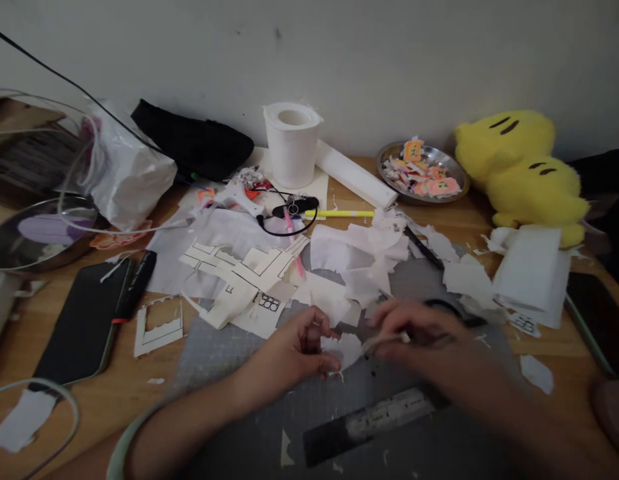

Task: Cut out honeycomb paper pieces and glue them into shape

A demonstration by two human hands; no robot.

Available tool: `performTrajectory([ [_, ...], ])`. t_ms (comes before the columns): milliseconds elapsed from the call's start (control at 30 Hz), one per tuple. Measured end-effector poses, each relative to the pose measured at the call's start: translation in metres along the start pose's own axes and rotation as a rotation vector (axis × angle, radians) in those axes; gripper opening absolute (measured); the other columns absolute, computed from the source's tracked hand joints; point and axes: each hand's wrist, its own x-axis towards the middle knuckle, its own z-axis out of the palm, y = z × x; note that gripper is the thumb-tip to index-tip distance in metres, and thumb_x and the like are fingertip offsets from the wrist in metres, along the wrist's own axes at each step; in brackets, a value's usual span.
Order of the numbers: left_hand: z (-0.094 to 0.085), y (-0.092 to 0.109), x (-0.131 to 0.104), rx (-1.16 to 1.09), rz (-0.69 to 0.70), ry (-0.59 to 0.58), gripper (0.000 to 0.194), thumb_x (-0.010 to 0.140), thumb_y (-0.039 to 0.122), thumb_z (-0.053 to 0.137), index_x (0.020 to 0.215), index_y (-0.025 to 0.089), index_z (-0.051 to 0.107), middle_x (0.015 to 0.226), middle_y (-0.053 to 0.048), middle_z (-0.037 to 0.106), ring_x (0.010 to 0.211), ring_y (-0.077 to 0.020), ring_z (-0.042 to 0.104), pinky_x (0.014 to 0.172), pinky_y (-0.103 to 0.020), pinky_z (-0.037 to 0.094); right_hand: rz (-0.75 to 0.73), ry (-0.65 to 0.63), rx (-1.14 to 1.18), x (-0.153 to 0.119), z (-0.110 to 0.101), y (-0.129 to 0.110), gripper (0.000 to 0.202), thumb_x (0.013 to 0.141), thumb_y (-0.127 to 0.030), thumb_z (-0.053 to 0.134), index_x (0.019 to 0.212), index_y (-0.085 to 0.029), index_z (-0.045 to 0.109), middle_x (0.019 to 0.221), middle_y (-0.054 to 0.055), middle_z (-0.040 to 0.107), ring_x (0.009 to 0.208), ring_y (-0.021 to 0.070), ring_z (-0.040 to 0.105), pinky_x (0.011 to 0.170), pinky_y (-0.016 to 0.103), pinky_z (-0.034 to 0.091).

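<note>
My left hand (309, 343) pinches a small white paper piece (343, 350) with uneven edges between thumb and fingers, above the grey cutting mat (214, 360). Close on its right, my right hand (419, 340) is smeared by motion, its fingers closed around a pale strip that looks like paper (382, 341). The strip's near end comes up to the paper piece; whether they touch I cannot tell. Below both hands lies a dark, worn ruler-like bar (369, 423). Behind the right hand, a black loop (447, 305) shows partly.
Cut cardstock with printed lines (244, 267) and crumpled tissue (359, 250) cover the mat's far side. Behind stand a paper roll (292, 150), a metal bowl of scraps (423, 177) and yellow plush toys (534, 180). A phone (82, 320) lies left, a black pen (423, 247) right of centre.
</note>
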Motion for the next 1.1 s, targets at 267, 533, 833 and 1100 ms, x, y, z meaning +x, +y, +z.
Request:
performTrajectory([
  [267,0.004,0.006,-0.004,-0.075,0.022,-0.111,0.040,0.069,0.022,0.072,0.099,0.020,0.045,0.079,0.001,0.066,0.069,-0.0112,0.059,0.061,-0.021,0.037,0.137,-0.270,0.184,-0.002,0.039,0.019,0.020,0.065,-0.028,0.071,0.061,-0.019,0.054,0.098,0.004,0.056,0.093,0.0191,0.056,0.077,0.029,0.042],
  [533,0.003,0.011,-0.011,0.012,0.004,-0.094,0.052,0.072,0.014,0.067,0.117,0.022,0.042,0.083,0.000,0.064,0.074,-0.0117,0.059,0.064,-0.022,0.037,0.385,-0.253,0.411,0.005,0.042,0.025,0.026,0.057,-0.024,0.072,0.064,-0.020,0.046,0.067,-0.004,0.049,0.063,0.0110,0.045,0.057,0.021,0.037],
  [833,0.002,0.010,-0.007,0.054,0.005,-0.054,0.027,0.080,0.027,0.063,0.104,0.021,0.053,0.077,0.003,0.062,0.067,-0.0088,0.053,0.063,-0.022,0.037,0.344,-0.241,0.481,0.004,0.043,0.028,0.025,0.060,-0.022,0.070,0.077,-0.020,0.052,0.070,-0.004,0.049,0.062,0.0091,0.045,0.055,0.020,0.038],
  [1100,0.000,0.006,-0.005,-0.007,0.023,-0.032,0.037,0.072,0.024,0.070,0.103,0.021,0.049,0.079,0.002,0.064,0.065,-0.0083,0.054,0.061,-0.021,0.037,0.439,-0.268,0.514,0.005,0.040,0.024,0.037,0.063,-0.037,0.070,0.093,-0.019,0.057,0.067,-0.005,0.053,0.047,0.0065,0.047,0.042,0.019,0.041],
])
